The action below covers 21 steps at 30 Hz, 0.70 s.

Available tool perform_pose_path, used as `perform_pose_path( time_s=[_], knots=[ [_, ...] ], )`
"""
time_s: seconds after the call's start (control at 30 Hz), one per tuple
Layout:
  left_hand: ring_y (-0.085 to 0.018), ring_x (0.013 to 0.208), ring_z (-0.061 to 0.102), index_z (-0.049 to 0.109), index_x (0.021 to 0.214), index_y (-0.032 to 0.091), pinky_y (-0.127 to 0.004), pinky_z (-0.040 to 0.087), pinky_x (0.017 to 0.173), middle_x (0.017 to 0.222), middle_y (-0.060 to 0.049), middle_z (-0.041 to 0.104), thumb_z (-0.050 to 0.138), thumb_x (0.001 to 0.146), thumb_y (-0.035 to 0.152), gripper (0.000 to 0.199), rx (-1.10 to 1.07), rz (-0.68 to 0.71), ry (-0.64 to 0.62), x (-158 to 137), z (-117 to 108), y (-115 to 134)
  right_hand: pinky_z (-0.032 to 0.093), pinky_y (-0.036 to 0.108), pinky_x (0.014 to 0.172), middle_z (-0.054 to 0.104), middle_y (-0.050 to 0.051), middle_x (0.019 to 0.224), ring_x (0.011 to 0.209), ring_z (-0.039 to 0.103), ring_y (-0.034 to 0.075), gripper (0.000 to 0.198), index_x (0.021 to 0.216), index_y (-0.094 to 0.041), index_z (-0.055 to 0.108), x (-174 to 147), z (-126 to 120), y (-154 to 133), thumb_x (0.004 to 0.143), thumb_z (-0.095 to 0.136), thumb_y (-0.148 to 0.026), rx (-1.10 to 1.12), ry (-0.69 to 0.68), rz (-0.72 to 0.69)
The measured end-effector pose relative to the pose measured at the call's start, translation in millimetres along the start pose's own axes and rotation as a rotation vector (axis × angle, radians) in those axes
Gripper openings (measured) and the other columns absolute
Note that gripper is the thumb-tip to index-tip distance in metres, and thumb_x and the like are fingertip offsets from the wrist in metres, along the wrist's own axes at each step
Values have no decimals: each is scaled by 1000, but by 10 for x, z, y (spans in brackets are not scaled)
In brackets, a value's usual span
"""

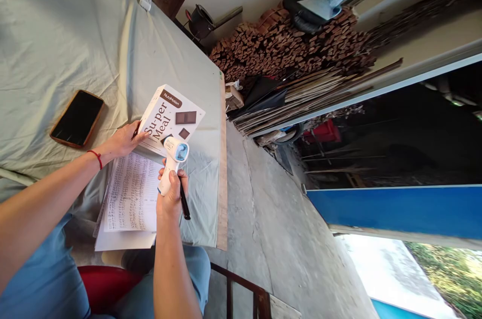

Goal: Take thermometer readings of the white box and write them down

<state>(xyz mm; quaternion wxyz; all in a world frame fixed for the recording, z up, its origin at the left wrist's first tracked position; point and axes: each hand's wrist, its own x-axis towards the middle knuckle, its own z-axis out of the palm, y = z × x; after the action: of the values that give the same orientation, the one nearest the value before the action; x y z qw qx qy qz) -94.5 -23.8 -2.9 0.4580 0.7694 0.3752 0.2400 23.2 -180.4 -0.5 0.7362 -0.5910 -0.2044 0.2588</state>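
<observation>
In the head view, the left hand (126, 139) is grasping the NutriMotion Su-per Meal box (170, 120) at its near left corner; the thumb is pressing on the printed front, while the other fingers are mostly hiding at the edge. The box is extending forward and to the right from these fingers, and its front is facing upward. I cannot tell if it is resting on something or if the hand is carrying its weight.

The right hand (172, 189) is closing its fingers around the handle of a white and blue handheld infrared thermometer (173, 150). The head of the thermometer is standing above these fingers, and it is overlapping the lower part of the box in this view. A black pen (184, 202) is sticking out below the same fingers, along the outer side of the palm.

Between the two hands, and nearer to the body than the left fingers, a pile of printed sheets (130, 196) is lying. To the left of the left fingers, a smartphone in a brown case (77, 118) is lying on the pale tablecloth (181, 63), its dark screen facing upward. Around the left wrist, a red bracelet (97, 157) is sitting.
</observation>
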Motion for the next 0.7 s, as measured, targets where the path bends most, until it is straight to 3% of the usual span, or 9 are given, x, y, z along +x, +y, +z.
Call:
perform_pose_path(
  time_s=[0.2, 0.4, 0.7],
  knots=[
    [-26, 92, 66, 60, 120, 13, -34, 48, 78, 98, -12, 69, 44, 100, 56, 51, -42, -6, -2, 2, 12, -3, 47, 32, 67, 75, 1, 94, 71, 62, 15, 42, 90, -26, 40, -45, 15, 0, 72, 69, -51, -67, 42, -10],
    [-28, 105, 66, 60, 127, 15, -37, 51, 86, 120, -15, 70, 54, 94, 54, 51, -121, 23, 1, 24, 24, -60, 47, 32, 67, 72, -1, 88, 70, 61, 15, 46, 90, -27, 40, -64, 10, -5, 70, 73, -52, -89, 42, -15],
    [-26, 115, 66, 48, 141, 15, -38, 55, 93, 131, -17, 68, 59, 92, 41, 56, -316, 119, 17, 28, 103, -116, 51, 33, 74, 70, -2, 84, 75, 64, 16, 50, 96, -26, 44, -159, -96, -1, 74, 79, -54, -138, 54, -100]
  ],
)
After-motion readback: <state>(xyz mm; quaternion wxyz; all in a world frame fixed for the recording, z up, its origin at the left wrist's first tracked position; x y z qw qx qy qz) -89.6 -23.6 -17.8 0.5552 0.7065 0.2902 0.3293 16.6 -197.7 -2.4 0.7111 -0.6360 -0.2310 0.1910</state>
